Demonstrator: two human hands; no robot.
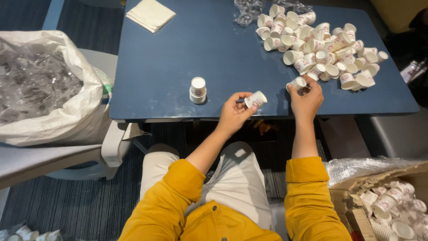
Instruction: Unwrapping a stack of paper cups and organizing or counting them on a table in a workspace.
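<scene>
Landmark: blue table (187, 58).

- White woven sack (67, 102), bulging with clear plastic, on the chair left of the table.
- Crumpled clear plastic wrapper (247, 11) at the table's far edge.
- Open brown cardboard box (352, 196) below the table's right corner, holding small white cups with red printed labels (385, 203).

The bench (178, 67) lies bare across its middle and left, with open passage between the short cup stack (197, 89) and the heap of loose cups (321, 44). That heap crowds the right end. Folded napkins (150, 14) sit at the far edge, crumpled plastic wrap (247, 11) beside the heap.
</scene>
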